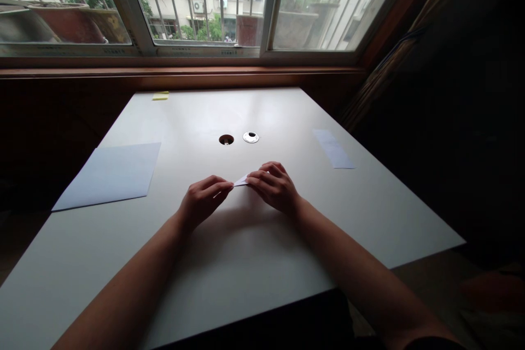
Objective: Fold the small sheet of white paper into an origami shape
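Folded paper: a small folded paper (pixel 241 180), white, lies flat on the table (pixel 254 262) near its middle, between the two hands. Only a pointed corner shows; the rest is hidden under the fingers.
Right hand: the right hand (pixel 273 186) covers most of the paper, fingers bent and close together, tips pressing it down onto the table.
Left hand: the left hand (pixel 205 198) is loosely curled, thumb and forefinger drawn together in a pinch at the paper's pointed left end.
Risk: the piece is small and the tabletop looks smooth, so uneven pressure from either hand could likely let it slide and a crease land crooked. Dim light on white paper over a white surface may also hide the edges.
Nearby left: a large flat sheet (pixel 110 175) lies well apart, near the left edge.
Nearby right: a narrow paper strip (pixel 333 147).
Beyond the hands: a round cable hole (pixel 226 139) with its cap (pixel 250 137) just beside it.
Far edge: a yellow sticky note (pixel 160 96) beneath a barred window (pixel 213 5).
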`<move>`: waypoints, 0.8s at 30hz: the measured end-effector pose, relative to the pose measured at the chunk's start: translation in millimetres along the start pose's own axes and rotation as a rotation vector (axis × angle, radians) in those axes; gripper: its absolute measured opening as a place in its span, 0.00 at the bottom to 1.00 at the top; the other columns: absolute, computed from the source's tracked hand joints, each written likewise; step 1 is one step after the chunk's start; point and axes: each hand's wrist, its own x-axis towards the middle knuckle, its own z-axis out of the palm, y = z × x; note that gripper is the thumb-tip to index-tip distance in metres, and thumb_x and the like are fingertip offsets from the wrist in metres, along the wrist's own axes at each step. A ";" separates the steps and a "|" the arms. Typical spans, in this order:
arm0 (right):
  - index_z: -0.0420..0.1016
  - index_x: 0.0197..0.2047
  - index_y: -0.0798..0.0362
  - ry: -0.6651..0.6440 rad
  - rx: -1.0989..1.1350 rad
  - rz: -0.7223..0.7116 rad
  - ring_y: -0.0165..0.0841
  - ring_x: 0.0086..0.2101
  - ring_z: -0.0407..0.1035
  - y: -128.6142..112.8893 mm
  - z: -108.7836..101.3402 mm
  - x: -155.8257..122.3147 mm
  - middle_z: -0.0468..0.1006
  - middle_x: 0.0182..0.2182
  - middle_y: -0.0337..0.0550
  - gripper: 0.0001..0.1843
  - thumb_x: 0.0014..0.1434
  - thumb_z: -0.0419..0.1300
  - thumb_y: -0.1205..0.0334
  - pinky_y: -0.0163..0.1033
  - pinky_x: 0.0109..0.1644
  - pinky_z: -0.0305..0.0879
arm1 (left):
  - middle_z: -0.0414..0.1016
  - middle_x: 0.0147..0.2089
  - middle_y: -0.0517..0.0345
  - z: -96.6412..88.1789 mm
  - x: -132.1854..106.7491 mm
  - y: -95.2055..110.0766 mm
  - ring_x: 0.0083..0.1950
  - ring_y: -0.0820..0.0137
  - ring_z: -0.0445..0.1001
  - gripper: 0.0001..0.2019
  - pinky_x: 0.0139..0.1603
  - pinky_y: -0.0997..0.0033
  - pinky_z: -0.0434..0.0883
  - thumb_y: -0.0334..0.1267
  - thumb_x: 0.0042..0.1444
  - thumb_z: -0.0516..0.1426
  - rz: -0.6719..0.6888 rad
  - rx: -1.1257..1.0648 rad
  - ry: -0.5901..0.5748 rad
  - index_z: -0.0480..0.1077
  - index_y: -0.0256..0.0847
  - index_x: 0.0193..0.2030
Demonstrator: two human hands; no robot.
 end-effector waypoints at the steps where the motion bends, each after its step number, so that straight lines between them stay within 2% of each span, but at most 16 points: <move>1: 0.75 0.48 0.48 0.003 -0.006 0.002 0.36 0.42 0.66 -0.6 -0.7 0.5 0.81 0.43 0.39 0.09 0.64 0.61 0.65 0.47 0.54 0.61 | 0.79 0.40 0.53 0.0 0.4 0.8 0.37 0.72 0.77 0.09 0.39 0.75 0.74 0.33 0.62 0.59 -0.015 -0.008 0.000 0.77 0.44 0.47; 8: 0.73 0.42 0.50 0.006 -0.052 -0.003 0.34 0.40 0.67 -8.6 -4.5 6.5 0.78 0.36 0.40 0.05 0.65 0.57 0.68 0.47 0.57 0.60 | 0.79 0.40 0.51 3.2 3.9 9.4 0.35 0.70 0.77 0.09 0.37 0.72 0.74 0.35 0.61 0.60 -0.094 -0.109 -0.018 0.75 0.41 0.47; 12: 0.72 0.42 0.49 0.003 -0.101 0.001 0.34 0.41 0.67 -11.8 -2.5 7.3 0.77 0.35 0.39 0.05 0.64 0.58 0.68 0.48 0.61 0.59 | 0.79 0.38 0.52 4.4 4.5 14.1 0.34 0.70 0.78 0.07 0.36 0.71 0.74 0.36 0.61 0.60 -0.157 -0.179 -0.062 0.76 0.40 0.45; 15: 0.71 0.50 0.48 0.033 -0.113 0.032 0.36 0.46 0.67 -12.4 -1.7 8.1 0.77 0.40 0.40 0.11 0.65 0.59 0.65 0.52 0.66 0.55 | 0.79 0.33 0.53 3.6 5.8 16.6 0.31 0.70 0.78 0.07 0.34 0.71 0.75 0.39 0.62 0.59 -0.298 -0.297 -0.058 0.76 0.39 0.41; 19: 0.64 0.62 0.46 0.116 -0.140 0.087 0.41 0.55 0.63 -11.0 -2.5 7.9 0.73 0.53 0.47 0.24 0.64 0.61 0.59 0.56 0.68 0.54 | 0.79 0.29 0.53 2.0 9.8 18.3 0.27 0.69 0.78 0.11 0.31 0.69 0.76 0.44 0.61 0.60 -0.564 -0.522 0.006 0.75 0.36 0.38; 24: 0.65 0.61 0.43 0.060 -0.126 0.026 0.42 0.57 0.61 -7.0 -0.6 5.0 0.71 0.55 0.46 0.25 0.62 0.63 0.55 0.57 0.68 0.55 | 0.79 0.27 0.54 1.8 13.3 14.1 0.27 0.66 0.79 0.15 0.30 0.69 0.76 0.48 0.57 0.63 -0.823 -0.706 0.146 0.74 0.35 0.35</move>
